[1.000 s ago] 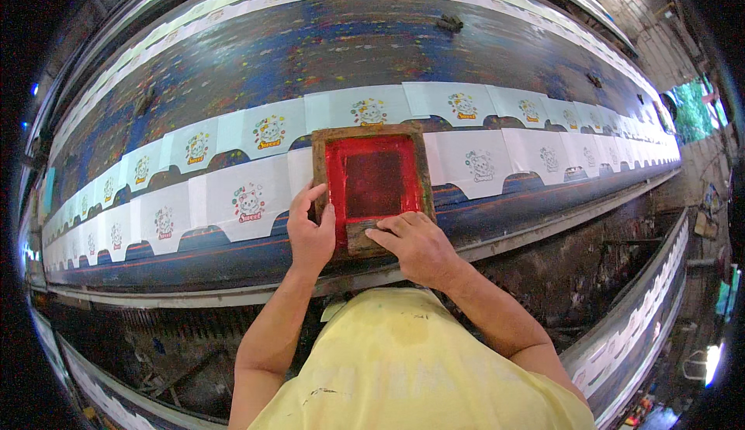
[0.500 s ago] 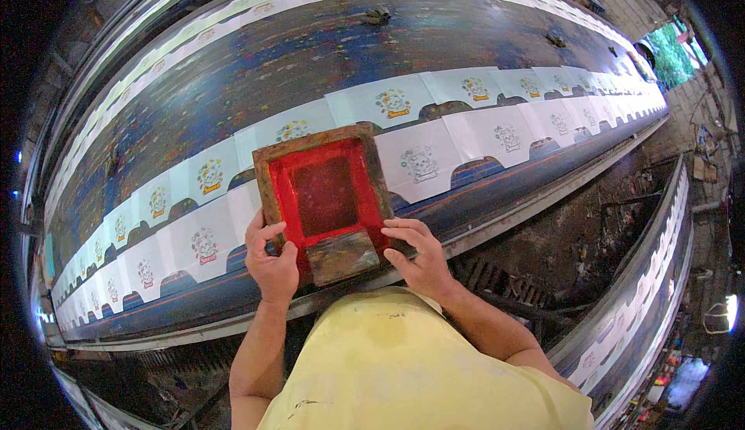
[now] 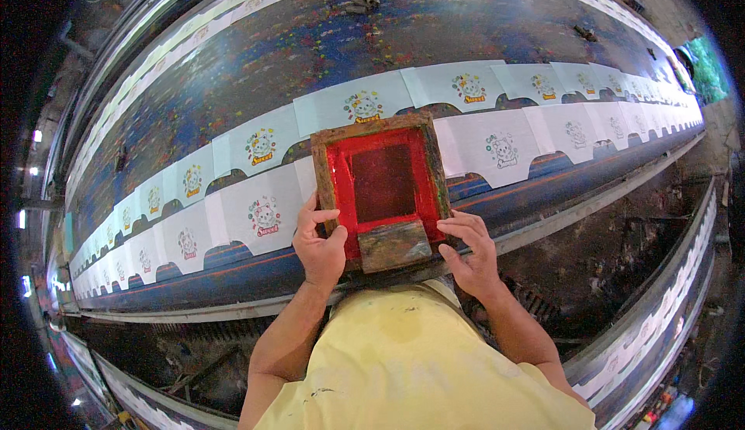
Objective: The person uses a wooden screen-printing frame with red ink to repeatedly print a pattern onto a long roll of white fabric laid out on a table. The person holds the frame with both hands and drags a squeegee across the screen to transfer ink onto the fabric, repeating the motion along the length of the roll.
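A wooden-framed printing screen (image 3: 384,185), its inner border coated in red ink around a dark mesh window, lies over one of the white fabric pieces in the near row. A worn wooden squeegee block (image 3: 396,246) rests across the screen's near end. My left hand (image 3: 320,247) grips the screen's left side, thumb and fingers bent at the rim. On the opposite side, my right hand (image 3: 471,251) holds the frame's edge with curled fingers. Left of the screen, a white piece (image 3: 265,216) carries a cartoon animal with red lettering; the piece on its right (image 3: 503,150) has grey lettering.
A long ink-stained table (image 3: 233,57) stretches left to right, with overlapping printed white pieces along both edges. Dark crumpled scraps (image 3: 361,3) lie on its surface. Another table with white pieces (image 3: 652,329) stands behind me at the right. A metal rail (image 3: 543,224) edges the near side.
The view has shifted, so the table, screen and hands appear farther right. Both hands keep their hold, and the screen remains over the same piece.
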A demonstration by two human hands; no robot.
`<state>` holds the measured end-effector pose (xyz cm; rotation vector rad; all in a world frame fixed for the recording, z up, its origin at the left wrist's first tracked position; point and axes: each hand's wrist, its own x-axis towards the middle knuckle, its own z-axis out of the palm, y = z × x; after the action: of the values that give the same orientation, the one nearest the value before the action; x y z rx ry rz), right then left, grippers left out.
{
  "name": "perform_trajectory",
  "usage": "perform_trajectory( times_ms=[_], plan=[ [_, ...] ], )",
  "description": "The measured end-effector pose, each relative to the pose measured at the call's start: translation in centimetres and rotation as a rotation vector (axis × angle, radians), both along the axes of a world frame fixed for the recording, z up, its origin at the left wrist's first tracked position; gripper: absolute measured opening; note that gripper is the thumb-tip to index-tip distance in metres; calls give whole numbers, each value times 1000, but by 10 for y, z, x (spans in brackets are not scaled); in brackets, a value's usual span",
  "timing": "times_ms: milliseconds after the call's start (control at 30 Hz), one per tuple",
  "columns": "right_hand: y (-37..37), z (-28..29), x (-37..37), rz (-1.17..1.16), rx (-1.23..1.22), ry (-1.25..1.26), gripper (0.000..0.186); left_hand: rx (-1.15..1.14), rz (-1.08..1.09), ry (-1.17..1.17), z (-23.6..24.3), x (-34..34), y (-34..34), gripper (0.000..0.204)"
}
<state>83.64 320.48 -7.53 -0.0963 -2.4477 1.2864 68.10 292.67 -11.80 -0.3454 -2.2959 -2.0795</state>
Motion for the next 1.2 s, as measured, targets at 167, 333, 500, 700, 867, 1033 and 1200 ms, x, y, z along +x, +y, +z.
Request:
perform_trajectory(
  times_ms=[167,333,500,700,867,1033,1200],
  plan=[
    [14,-4,-2,63,-22,12,40,45,16,-71,1,4,3,32],
    [11,-4,0,34,-25,22,38,3,26,-103,-1,3,2,34],
    [2,3,4,-39,82,45,34,30,12,-88,-6,2,2,33],
    [-18,20,11,-61,220,96,32,-7,45,-38,-7,1,6,30],
    [-42,36,12,56,318,131,36,-57,40,-52,-6,0,5,26],
    [-50,43,-4,222,582,-36,49,-128,28,2,-7,-1,3,25],
    [-38,45,-39,405,634,-52,51,-159,33,35,-6,0,3,25]
  ],
)
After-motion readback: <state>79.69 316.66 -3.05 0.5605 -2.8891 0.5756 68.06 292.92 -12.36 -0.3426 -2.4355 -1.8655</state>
